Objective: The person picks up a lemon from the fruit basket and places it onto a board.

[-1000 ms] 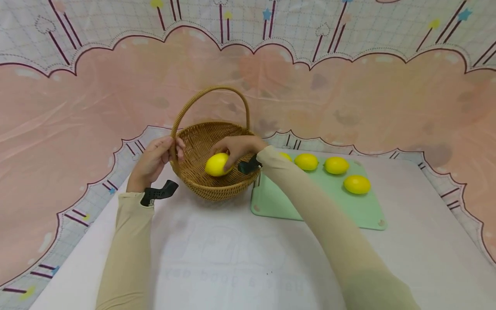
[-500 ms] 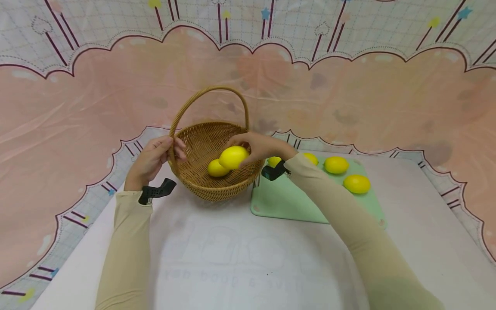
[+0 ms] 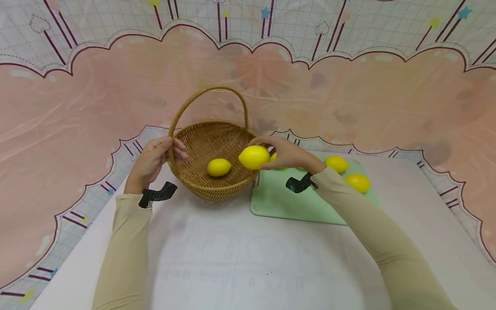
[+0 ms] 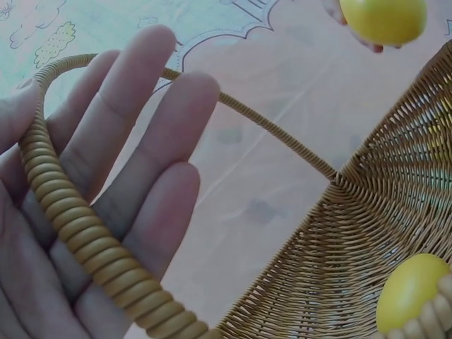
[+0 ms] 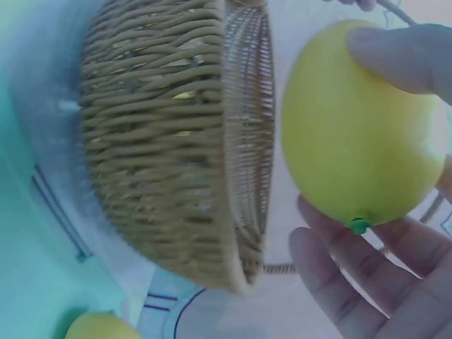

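Observation:
My left hand pinches the side of a wicker basket's handle between thumb and index finger; its other fingers stretch loosely past the handle. Inside the basket, one yellow lemon lies on the bottom. A second lemon is held up by my right hand, over the basket's right rim in the head view. Seen from the right wrist, the thumb presses the top of this lemon, the fingers lie on its far side, and its small green stem tip points down.
On the right, a light green cutting board carries several lemons, among them one at its right side and one behind it. My right hand and forearm partly cover others. A patterned cloth hangs behind the white table.
My right hand has lifted a lemon out of the basket and carried it rightward to the rim, uncovering the lemon left inside. The left hand stays at the handle.

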`<state>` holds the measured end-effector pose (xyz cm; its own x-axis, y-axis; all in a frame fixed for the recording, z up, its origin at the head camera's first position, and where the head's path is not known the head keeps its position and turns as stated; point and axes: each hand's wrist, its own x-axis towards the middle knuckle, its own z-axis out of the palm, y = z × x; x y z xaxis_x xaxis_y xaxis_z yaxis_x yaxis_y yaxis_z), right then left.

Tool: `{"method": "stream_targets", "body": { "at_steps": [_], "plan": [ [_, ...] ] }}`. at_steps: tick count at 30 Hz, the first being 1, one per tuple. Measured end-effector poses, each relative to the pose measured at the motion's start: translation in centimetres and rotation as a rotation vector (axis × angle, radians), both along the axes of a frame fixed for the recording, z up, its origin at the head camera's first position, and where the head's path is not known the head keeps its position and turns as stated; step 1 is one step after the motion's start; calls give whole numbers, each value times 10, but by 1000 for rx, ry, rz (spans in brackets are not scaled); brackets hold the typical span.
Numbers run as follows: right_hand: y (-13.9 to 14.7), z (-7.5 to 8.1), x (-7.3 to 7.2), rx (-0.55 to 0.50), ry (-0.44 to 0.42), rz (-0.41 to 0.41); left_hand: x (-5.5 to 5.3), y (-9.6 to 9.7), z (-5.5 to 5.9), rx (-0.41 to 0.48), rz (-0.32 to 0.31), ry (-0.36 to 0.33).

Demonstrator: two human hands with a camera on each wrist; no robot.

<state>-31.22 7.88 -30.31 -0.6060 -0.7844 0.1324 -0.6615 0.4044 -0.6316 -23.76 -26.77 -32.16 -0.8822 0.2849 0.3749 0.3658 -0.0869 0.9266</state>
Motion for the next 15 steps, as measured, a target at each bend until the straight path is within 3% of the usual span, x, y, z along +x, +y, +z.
{"method": "stream_targets", "body": {
  "at_steps": [9, 15],
  "plan": [
    [38, -2, 9, -47, 38, -37, 1, 1, 0, -9, 12, 0],
    [63, -8, 10, -44, 35, -67, 1, -3, 2, -92, 26, -3]
  ]
}}
